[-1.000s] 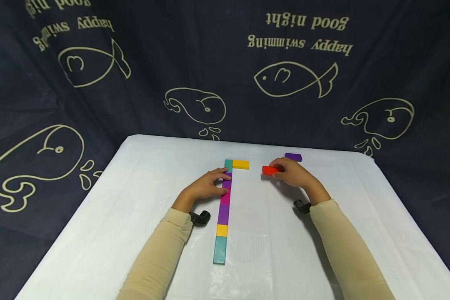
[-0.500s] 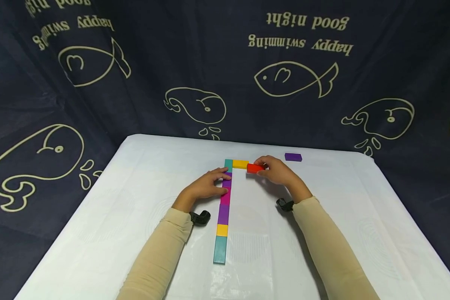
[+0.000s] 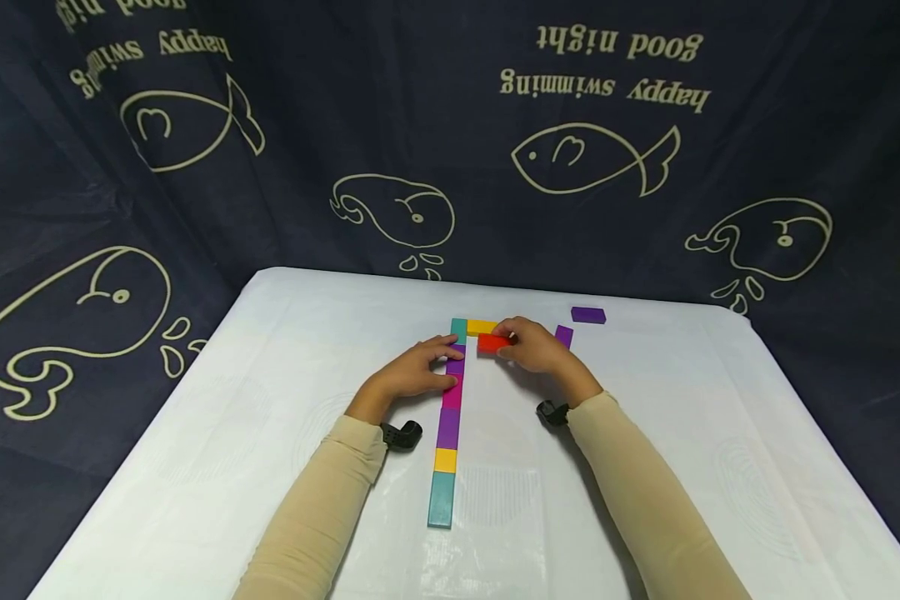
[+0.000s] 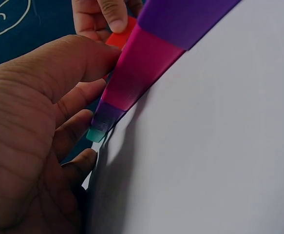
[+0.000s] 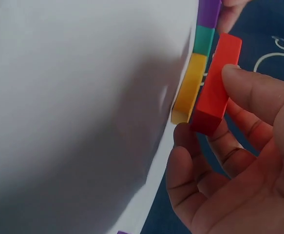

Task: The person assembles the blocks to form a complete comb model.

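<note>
A red block (image 3: 491, 344) is pinched between the thumb and fingers of my right hand (image 3: 536, 347). In the right wrist view the red block stands close beside a yellow block (image 5: 189, 87); whether they touch I cannot tell. That yellow block extends rightward from the teal block (image 3: 459, 330) at the far end of a straight row. My left hand (image 3: 412, 371) lies along the row's left side, fingers spread and relaxed. Its fingertips touch the row around a purple block (image 3: 456, 365) and a magenta block (image 3: 453, 393).
Nearer in the row come a light purple block (image 3: 447, 428), a yellow-orange block (image 3: 446, 460) and a long teal block (image 3: 441, 500). Two loose purple blocks, one at the back (image 3: 588, 315) and one partly behind the right hand (image 3: 564, 336), lie on the white table (image 3: 645, 467).
My right hand has carried the red block leftward, to the near side of the far yellow block. A purple block behind that hand has come into sight. The left hand stays put.
</note>
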{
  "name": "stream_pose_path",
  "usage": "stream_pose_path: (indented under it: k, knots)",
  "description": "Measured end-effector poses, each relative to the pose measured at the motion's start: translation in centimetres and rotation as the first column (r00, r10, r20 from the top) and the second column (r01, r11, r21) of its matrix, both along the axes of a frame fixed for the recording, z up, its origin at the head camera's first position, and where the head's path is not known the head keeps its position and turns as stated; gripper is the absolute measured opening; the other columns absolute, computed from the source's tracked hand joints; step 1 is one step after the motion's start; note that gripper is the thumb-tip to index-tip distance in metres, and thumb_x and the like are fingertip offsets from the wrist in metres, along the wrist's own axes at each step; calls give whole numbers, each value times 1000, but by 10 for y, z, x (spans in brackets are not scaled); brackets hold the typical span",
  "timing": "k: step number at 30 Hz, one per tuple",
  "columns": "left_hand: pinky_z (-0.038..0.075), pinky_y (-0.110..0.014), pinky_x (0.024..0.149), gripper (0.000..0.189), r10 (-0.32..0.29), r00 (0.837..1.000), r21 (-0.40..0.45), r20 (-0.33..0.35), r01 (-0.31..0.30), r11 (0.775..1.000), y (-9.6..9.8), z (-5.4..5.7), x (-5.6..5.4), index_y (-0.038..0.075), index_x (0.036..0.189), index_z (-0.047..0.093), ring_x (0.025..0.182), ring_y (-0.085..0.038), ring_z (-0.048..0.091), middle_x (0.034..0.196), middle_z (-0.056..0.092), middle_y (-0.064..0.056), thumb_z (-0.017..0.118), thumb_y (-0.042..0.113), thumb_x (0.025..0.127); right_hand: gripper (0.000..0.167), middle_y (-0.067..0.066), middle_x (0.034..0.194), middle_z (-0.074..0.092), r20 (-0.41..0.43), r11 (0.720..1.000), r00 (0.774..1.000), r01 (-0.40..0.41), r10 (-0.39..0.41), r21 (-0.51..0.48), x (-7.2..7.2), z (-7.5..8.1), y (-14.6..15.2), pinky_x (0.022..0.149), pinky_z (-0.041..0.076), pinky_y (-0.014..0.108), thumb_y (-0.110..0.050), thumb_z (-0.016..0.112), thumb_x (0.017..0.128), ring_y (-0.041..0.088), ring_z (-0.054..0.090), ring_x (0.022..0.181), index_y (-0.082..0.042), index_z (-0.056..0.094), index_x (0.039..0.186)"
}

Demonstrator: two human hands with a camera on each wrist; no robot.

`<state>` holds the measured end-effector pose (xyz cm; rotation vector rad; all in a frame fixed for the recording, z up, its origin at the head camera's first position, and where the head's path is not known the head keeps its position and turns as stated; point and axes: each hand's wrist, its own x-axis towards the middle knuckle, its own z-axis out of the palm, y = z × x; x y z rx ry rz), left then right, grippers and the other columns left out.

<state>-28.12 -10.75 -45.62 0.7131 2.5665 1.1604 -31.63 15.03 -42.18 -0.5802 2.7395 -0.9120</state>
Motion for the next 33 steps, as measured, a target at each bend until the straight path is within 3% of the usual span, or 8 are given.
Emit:
stream_pose_path:
  k: [20,33]
  knots:
    - [23,-48,118,46,0,1000,2,1,0,1000,1,1,0,15,132,64,149,-28,21,159,33,0,74,21,87,29,13,116,62,36,998,999,-12,10,58,1,-4,-19,101,44,45,-9,67,93,29,54,107,-5,65,121]
    - [19,-51,119,46,-4,1000,3,-5,4,1000,0,1,0,15,132,64,149,-30,20,159,34,-2,74,21,87,26,13,108,62,11,997,1000,-11,10,76,2,-4,-25,92,47,44,-10,69,92,28,55,98,-4,66,117]
